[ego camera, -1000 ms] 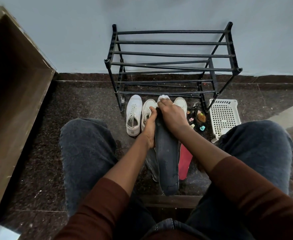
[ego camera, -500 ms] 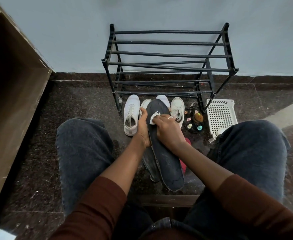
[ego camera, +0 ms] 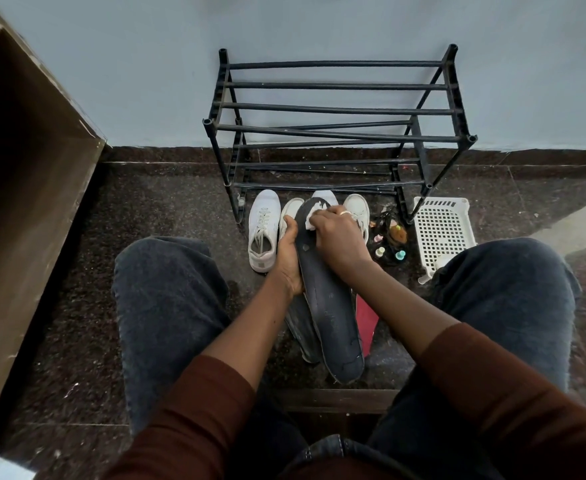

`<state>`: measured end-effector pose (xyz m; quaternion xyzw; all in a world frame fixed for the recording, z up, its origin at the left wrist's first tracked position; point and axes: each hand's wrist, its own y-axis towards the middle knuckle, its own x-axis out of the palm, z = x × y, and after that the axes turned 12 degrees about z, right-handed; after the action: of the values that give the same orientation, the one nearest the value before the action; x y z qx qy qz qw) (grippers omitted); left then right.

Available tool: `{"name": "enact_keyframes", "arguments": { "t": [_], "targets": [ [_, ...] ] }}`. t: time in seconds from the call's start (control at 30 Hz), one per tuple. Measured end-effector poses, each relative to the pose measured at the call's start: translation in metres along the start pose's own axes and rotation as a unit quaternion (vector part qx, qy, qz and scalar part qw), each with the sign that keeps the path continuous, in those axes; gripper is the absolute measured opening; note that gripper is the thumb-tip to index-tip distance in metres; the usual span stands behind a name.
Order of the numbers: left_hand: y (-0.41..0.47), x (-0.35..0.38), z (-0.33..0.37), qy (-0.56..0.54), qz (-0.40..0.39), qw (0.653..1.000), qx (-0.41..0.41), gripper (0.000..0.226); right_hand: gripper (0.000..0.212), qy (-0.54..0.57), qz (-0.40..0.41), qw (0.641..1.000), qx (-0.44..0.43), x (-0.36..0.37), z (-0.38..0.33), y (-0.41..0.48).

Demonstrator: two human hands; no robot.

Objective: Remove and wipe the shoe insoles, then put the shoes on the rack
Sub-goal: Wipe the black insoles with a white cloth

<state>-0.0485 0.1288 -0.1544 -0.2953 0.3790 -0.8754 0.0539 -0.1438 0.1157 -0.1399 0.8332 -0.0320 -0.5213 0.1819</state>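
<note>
Head view, looking down between two knees in dark jeans: at the far left a brown wooden panel (ego camera: 25, 188) slants along the speckled dark stone floor (ego camera: 167, 202). Next comes a white lace-up sneaker (ego camera: 263, 230), standing on the floor with its toe toward the black bar shoe rack (ego camera: 336, 109), which stands against the pale blue wall with no shoes on its tiers. Just right of that sneaker, a second white shoe (ego camera: 290, 211) shows partly behind the left hand (ego camera: 289, 261), whose fingers curl round the left edge of a dark grey insole (ego camera: 329, 306) and hold it up off the floor, toe end pointing at the rack. Under it another grey insole (ego camera: 300, 327) lies on the floor. The right hand (ego camera: 336, 237), a ring on one finger, pinches a white wipe (ego camera: 310, 220) and presses it onto the toe part of the held insole. A red insole (ego camera: 366, 323) lies on the floor just right of the held one. Two more white shoes (ego camera: 357, 209) sit behind the right hand. Further right are small coloured bottles (ego camera: 390, 244) in a cluster, then a white perforated basket (ego camera: 444, 233) tipped on the floor beside the rack's right leg.
</note>
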Motion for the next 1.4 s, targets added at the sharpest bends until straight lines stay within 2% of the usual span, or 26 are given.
{"name": "enact_keyframes", "arguments": {
  "t": [0.1,0.23,0.4,0.6,0.73,0.83,0.93,1.27,1.4],
  "targets": [
    [0.004,-0.003,0.001,0.004,0.009,1.0,0.006,0.08,0.023,-0.011,-0.026,0.999,0.021,0.006,0.001,-0.015],
    [0.007,-0.004,-0.003,0.005,0.013,1.0,-0.005,0.08,0.009,-0.032,-0.032,0.999,0.01,0.008,0.005,-0.02],
    [0.001,0.001,-0.002,0.012,-0.024,1.0,-0.013,0.061,0.012,-0.068,-0.023,0.997,-0.014,0.003,0.005,-0.004],
    [0.003,0.0,-0.006,0.029,-0.02,0.999,0.002,0.062,0.024,-0.098,-0.028,0.995,0.017,-0.003,0.008,0.012],
    [0.009,-0.003,-0.01,0.007,-0.002,1.0,0.015,0.06,0.026,-0.09,-0.058,0.992,0.066,-0.006,0.005,0.005],
    [0.011,-0.004,-0.009,-0.005,0.012,1.0,0.011,0.07,0.026,-0.091,-0.098,0.986,0.103,-0.006,0.003,-0.008],
    [0.014,-0.004,-0.006,-0.014,0.02,1.0,0.003,0.071,0.024,-0.08,-0.125,0.979,0.139,-0.006,0.003,-0.02],
    [0.007,-0.003,-0.009,0.008,-0.002,1.0,-0.008,0.066,0.023,-0.044,-0.005,0.987,0.153,0.0,0.005,-0.004],
    [0.004,-0.002,-0.009,0.013,-0.009,1.0,-0.007,0.068,0.02,-0.046,-0.002,0.991,0.125,-0.006,0.001,0.006]
  ]
}}
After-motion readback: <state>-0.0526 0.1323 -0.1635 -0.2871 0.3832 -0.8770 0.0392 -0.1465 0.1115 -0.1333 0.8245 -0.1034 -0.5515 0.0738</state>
